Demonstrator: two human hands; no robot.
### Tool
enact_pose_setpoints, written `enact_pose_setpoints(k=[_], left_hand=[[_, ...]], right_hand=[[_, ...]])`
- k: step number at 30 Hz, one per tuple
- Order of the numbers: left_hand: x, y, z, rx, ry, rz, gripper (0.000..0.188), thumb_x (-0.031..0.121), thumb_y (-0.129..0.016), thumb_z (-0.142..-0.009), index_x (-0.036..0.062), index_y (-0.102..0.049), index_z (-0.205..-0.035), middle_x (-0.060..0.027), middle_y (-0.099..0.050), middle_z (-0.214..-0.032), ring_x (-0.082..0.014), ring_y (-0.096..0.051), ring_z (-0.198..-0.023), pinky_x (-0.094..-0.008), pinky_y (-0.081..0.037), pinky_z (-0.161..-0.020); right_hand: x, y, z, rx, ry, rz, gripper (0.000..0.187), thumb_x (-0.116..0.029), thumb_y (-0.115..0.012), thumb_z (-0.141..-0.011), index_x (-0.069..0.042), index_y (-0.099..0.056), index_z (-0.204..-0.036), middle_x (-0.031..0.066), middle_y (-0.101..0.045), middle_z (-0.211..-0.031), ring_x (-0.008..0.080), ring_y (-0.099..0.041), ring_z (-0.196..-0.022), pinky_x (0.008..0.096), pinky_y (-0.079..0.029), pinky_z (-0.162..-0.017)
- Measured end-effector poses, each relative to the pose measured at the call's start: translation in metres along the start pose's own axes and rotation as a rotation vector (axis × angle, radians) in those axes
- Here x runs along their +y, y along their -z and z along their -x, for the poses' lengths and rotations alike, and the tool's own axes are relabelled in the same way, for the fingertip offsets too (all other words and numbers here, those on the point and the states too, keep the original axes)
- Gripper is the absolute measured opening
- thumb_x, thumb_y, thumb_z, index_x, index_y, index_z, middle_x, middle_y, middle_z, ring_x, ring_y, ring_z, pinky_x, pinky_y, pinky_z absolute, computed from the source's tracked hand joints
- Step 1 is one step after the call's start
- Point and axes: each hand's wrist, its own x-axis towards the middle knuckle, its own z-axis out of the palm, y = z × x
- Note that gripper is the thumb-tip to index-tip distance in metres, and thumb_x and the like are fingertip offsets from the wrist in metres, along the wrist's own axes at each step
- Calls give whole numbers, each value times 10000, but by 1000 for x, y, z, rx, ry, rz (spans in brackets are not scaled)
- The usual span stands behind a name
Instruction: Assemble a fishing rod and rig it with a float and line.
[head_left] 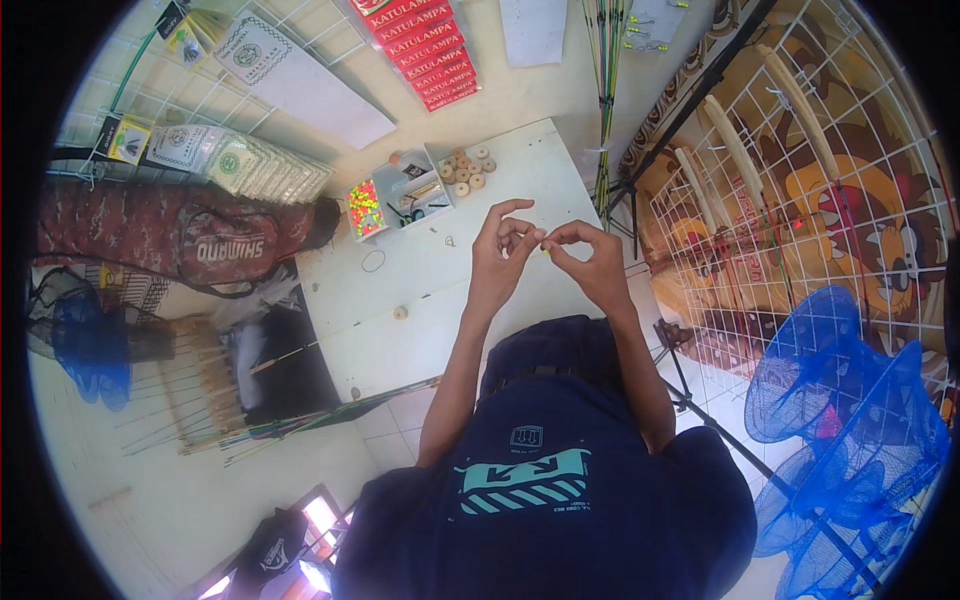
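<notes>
Evidently, tiny yellow piece (546,251) pinched in right hand (597,266), left hand (496,262) just beside it, its grip unclear

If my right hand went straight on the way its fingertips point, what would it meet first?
Most likely your left hand, just left of your right hand; depth is unclear, so I can't tell whether they touch.

The white desk (340,310) carries a divided white tray (418,221) toward its far side, with a cluster of round tan spools (476,181) just right of it. Nearer lie a thin loop (366,268) and one lone spool (400,313).
</notes>
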Motion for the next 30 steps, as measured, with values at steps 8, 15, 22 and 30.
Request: enact_pose_setpoints(k=[8, 15, 22, 30], left_hand=[[-3, 0, 1, -6, 17, 44, 339, 99, -663, -908, 52, -533, -1218, 4, -624, -773, -7, -430, -612, -181, -320, -550], [7, 0, 6, -101, 196, 354, 375, 148, -616, -944, 68, -459, -1275, -20, -602, -877, -75, -538, -803, -253, -422, -739], [2, -1, 5, -132, 97, 303, 366, 124, -567, -969, 72, -428, -1304, -20, -572, -905, -81, -529, -802, -247, -423, -730], [-10, 1, 5, -64, -14, 95, 348, 91, -544, -973, 62, -434, -1302, -17, -555, -890, -79, -527, -801, -242, -430, -713]], right_hand=[[7, -7, 2, 17, -67, -39, 141, -108, -691, -796, 3, -684, -883, 66, -706, -796, 130, -648, -748, 286, -486, -764], [21, -10, 0, -49, -77, -261, 74, -87, -571, -849, -20, -597, -867, 13, -627, -833, 108, -589, -833, 286, -449, -792], [21, -12, 4, -230, -282, -614, 51, -95, -497, -909, -49, -516, -915, -7, -515, -890, 98, -488, -882, 264, -398, -848], [18, -14, 2, -156, -197, -440, 117, -146, -644, -915, -44, -592, -939, -19, -574, -854, 77, -526, -841, 253, -413, -787]])
